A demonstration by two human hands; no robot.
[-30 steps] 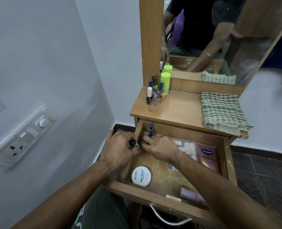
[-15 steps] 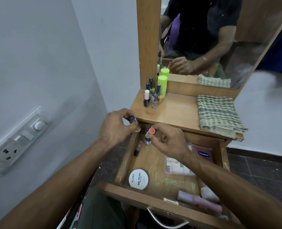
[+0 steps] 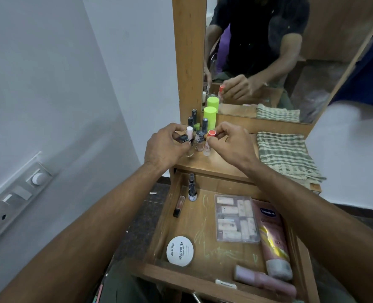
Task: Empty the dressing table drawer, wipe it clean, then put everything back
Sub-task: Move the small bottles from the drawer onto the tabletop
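The left hand (image 3: 163,147) pinches a black-capped clear bottle (image 3: 186,145), the right hand (image 3: 231,143) a coral-capped clear bottle (image 3: 209,143); both stand upright on the wooden tabletop (image 3: 224,162). At six o'clock, the open wooden drawer (image 3: 203,224) holds a white round tin (image 3: 180,251), a pink tube (image 3: 273,239), and a clear sachet pack (image 3: 235,218).

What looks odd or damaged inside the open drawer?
The drawer floor carries pale greenish scribble marks, like chalk or scratches, between the round white nail polish tin and the clear plastic case. Nothing looks spilled or broken.

Head-worn camera looks forward and down, close over the open drawer (image 3: 224,278).
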